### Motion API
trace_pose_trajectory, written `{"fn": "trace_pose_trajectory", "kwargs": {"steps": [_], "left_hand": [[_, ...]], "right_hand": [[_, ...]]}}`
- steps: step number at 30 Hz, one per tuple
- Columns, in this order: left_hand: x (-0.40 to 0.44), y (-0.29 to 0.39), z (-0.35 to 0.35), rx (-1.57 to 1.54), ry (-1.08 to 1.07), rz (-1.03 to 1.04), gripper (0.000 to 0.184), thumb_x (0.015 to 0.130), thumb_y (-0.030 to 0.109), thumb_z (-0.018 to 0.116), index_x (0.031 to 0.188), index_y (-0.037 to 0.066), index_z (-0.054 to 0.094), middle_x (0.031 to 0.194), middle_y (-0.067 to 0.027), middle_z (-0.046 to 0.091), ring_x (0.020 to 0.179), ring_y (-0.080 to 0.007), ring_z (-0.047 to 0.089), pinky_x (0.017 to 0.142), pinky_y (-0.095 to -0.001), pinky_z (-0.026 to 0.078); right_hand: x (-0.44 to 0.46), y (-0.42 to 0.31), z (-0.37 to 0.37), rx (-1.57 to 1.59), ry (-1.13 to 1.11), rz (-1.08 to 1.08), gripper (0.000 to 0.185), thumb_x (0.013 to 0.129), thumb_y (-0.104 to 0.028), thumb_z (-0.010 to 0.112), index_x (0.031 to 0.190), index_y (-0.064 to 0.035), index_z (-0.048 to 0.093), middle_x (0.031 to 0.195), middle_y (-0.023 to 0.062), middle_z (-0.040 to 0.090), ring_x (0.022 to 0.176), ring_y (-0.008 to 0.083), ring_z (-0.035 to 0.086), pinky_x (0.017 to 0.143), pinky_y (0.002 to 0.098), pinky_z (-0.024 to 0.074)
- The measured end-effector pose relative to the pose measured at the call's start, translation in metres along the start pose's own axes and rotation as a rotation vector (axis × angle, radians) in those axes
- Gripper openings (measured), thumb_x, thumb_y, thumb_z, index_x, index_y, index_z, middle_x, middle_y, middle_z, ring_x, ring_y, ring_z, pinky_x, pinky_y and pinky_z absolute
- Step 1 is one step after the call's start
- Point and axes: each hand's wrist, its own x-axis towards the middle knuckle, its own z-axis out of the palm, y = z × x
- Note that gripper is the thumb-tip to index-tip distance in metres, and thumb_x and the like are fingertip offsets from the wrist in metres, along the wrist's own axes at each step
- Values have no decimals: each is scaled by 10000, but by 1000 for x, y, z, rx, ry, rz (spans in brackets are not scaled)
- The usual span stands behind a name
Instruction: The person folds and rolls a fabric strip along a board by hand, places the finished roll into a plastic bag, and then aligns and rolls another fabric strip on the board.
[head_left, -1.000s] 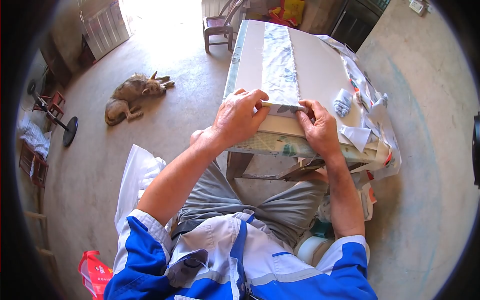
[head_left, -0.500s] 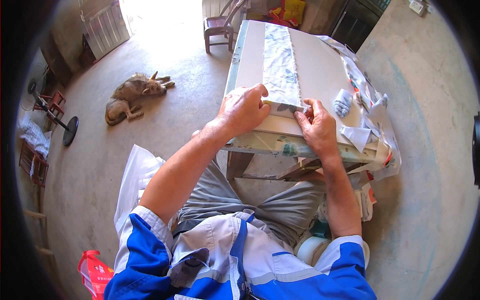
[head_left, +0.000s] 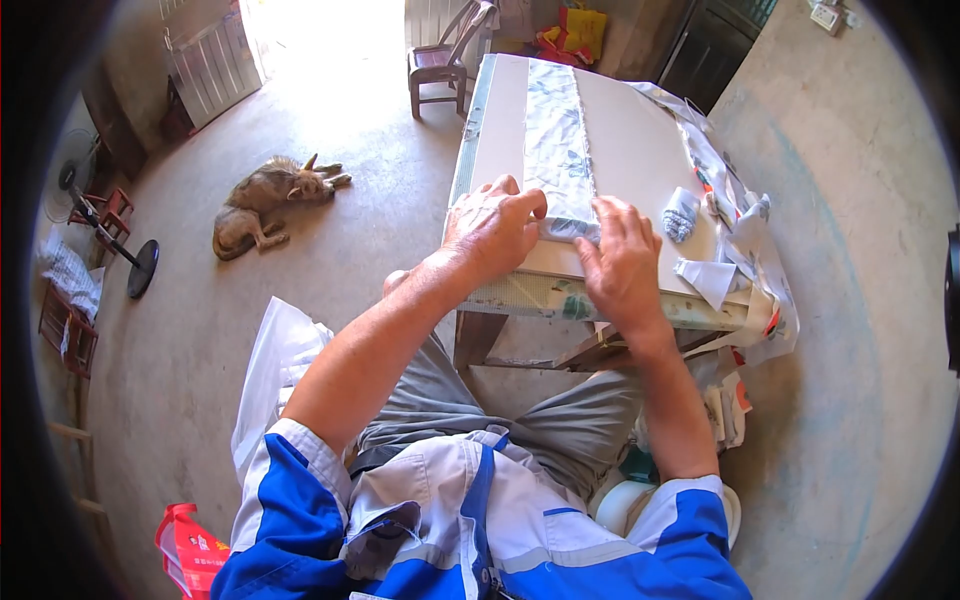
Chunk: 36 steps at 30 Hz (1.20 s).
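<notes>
A long strip of white fabric (head_left: 558,130) with a faint blue-grey leaf print and a frayed right edge runs lengthwise over the white tabletop (head_left: 630,130). Its near end is folded over into a flat, narrow band (head_left: 568,228); whether anything lies inside the fold is hidden. My left hand (head_left: 494,226) is closed at the band's left end, thumb and fingertips on the fabric. At the other end my right hand (head_left: 622,262) grips the band's right edge, thumb on the near side and fingers bent over the far side.
Right of the strip lies a small patterned fabric roll (head_left: 681,214), with white scraps (head_left: 708,278) and more cloth (head_left: 750,240) along the table's right edge. A dog (head_left: 270,203) lies on the floor at left. A chair (head_left: 440,68) stands behind, a fan (head_left: 140,265) far left.
My right hand has shifted from pinching the band's corner to lying along its right end, fingers further forward. The band's near edge has turned over, moving slightly away from me.
</notes>
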Motion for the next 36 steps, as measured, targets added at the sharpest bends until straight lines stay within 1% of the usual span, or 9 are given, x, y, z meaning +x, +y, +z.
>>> {"fn": "trace_pose_trajectory", "kwargs": {"steps": [5, 11, 17, 23, 25, 30, 33, 35, 36], "left_hand": [[-1, -6, 9, -4, 58, 41, 213, 944, 264, 686, 1113, 157, 756, 1092, -144, 684, 1098, -364, 673, 945, -477, 529], [0, -2, 3, 20, 11, 31, 214, 972, 294, 670, 1118, 168, 765, 1081, -148, 686, 1083, -364, 675, 927, -483, 529], [-2, -3, 4, -3, -5, 13, 199, 965, 244, 643, 1074, 158, 784, 1117, -151, 679, 1149, -354, 636, 988, -493, 492], [-9, -7, 5, -32, 105, 101, 194, 946, 187, 675, 1106, 125, 765, 1132, -148, 664, 1129, -352, 636, 990, -471, 492], [-23, -2, 4, -28, 259, 181, 227, 923, 166, 705, 1134, 93, 743, 1138, -144, 656, 1127, -351, 636, 993, -466, 495], [-60, 51, 15, -234, 291, 472, 313, 873, 85, 750, 1175, 18, 704, 1211, -164, 661, 1127, -359, 660, 981, -481, 541], [-60, 64, 32, -229, 144, 455, 600, 970, 324, 704, 1410, -57, 562, 1478, -276, 538, 1410, -430, 498, 1179, -510, 402], [-54, 62, 32, -230, -3, 364, 841, 1018, 534, 596, 1547, -92, 406, 1633, -323, 364, 1562, -441, 302, 1282, -519, 246], [-50, 58, 33, -189, -9, 340, 849, 1018, 546, 588, 1548, -91, 406, 1635, -320, 364, 1561, -440, 305, 1284, -517, 244]], "right_hand": [[-9, -32, 14, 65, -60, -239, 674, 966, -281, 700, 1505, 64, 488, 1552, 244, 504, 1469, 407, 445, 1208, 523, 307], [-18, -17, 15, 11, -314, -115, 887, 1013, -593, 555, 1565, 83, 400, 1638, 263, 397, 1575, 373, 299, 1284, 542, 190], [-27, 2, 3, -31, -353, -60, 951, 1003, -682, 504, 1565, 79, 408, 1660, 251, 369, 1581, 351, 291, 1286, 543, 177], [-30, 1, 7, -67, -325, -73, 951, 1008, -695, 483, 1562, 74, 417, 1656, 249, 382, 1575, 358, 304, 1265, 541, 215], [-29, 1, 7, -80, -320, -81, 922, 1010, -662, 505, 1558, 75, 423, 1654, 246, 388, 1577, 360, 303, 1264, 547, 216], [-34, 8, 9, -96, -336, -108, 775, 1015, -469, 561, 1586, 30, 403, 1671, 234, 366, 1588, 356, 286, 1258, 578, 216], [-36, 14, 13, -79, -301, -148, 716, 992, -315, 575, 1614, -24, 376, 1690, 223, 330, 1594, 366, 266, 1250, 595, 223], [-36, 13, 10, -33, -322, -120, 726, 988, -325, 583, 1615, -24, 375, 1688, 219, 332, 1594, 371, 264, 1249, 597, 222], [-35, 12, 10, -7, -333, -104, 731, 986, -330, 588, 1615, -24, 374, 1688, 217, 333, 1594, 374, 262, 1248, 598, 222]]}}
